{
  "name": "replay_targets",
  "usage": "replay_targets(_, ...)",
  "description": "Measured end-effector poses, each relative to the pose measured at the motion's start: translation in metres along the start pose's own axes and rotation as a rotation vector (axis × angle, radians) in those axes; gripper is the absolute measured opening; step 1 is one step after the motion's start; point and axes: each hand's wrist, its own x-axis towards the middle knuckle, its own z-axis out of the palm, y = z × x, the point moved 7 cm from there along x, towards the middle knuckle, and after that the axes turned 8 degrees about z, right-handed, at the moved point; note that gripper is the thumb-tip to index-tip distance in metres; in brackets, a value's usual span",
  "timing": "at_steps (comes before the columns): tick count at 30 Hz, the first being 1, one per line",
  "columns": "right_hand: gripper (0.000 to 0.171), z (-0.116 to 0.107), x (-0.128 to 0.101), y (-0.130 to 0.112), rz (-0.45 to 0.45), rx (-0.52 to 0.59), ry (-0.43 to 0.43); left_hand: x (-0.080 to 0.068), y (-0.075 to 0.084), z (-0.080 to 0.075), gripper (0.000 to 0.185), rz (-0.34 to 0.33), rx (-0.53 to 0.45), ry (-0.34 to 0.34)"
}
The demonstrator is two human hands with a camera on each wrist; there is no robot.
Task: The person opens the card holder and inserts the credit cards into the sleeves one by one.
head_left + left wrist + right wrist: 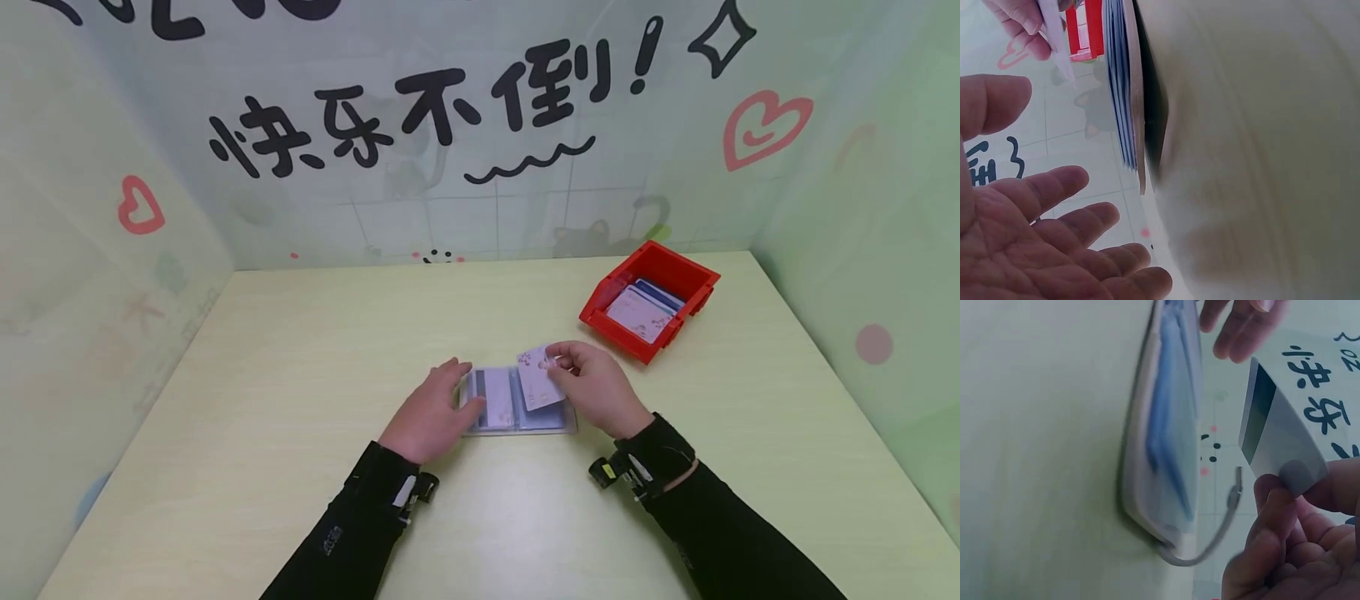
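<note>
In the head view, a pale rectangular card with a small floral print (535, 382) tilted over the right page of a bluish clear-sleeved card holder (542, 420), spread on the pale wooden table (300, 375); the red plastic bin (613, 337) with more cards (640, 315) stood at the holder's two o'clock. Handling the card well seemed to call for a light pinch near its edge, the card squared with the page beneath, and the holder steadied opposite. The right hand (597, 392), at the holder's three o'clock, pinched the card; the left hand (431, 417) lay relaxed at nine, thumb over the edge, though contact was unclear. In the left wrist view, the left fingers stretched loosely apart at seven to eight o'clock, gripping nothing. In the right wrist view, thumb and curled fingers pinched the card's lower end at four o'clock, its dark stripe (1259, 415) showing; a thin grey strap (1217, 536) looped from the holder's five o'clock.
</note>
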Motion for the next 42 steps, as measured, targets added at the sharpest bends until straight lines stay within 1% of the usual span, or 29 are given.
replay_targets(6,0.040,0.011,-0.001,0.000,-0.016,-0.061,-0.035,0.000,0.003,0.002,0.066,0.017,0.020,-0.008)
replay_targets(11,0.040,0.014,-0.001,0.000,-0.040,-0.093,-0.035,0.001,0.004,0.004,0.067,0.021,0.023,-0.013)
replay_targets(19,0.040,0.016,-0.001,0.001,-0.033,-0.105,-0.051,0.001,0.004,0.005,0.066,0.019,0.025,-0.027)
replay_targets(24,0.042,0.018,-0.002,-0.001,-0.030,-0.107,-0.066,0.000,0.005,0.005,0.065,0.008,0.007,-0.050)
replay_targets(26,0.042,0.018,-0.003,-0.002,-0.035,-0.123,-0.073,0.000,0.005,0.006,0.065,0.007,0.004,-0.058)
replay_targets(33,0.044,0.021,-0.003,-0.004,-0.023,-0.200,-0.093,0.000,0.007,0.006,0.063,0.015,-0.008,-0.062)
replay_targets(42,0.047,0.022,-0.001,-0.009,-0.049,-0.340,-0.064,-0.001,0.006,0.006,0.063,-0.007,-0.010,-0.063)
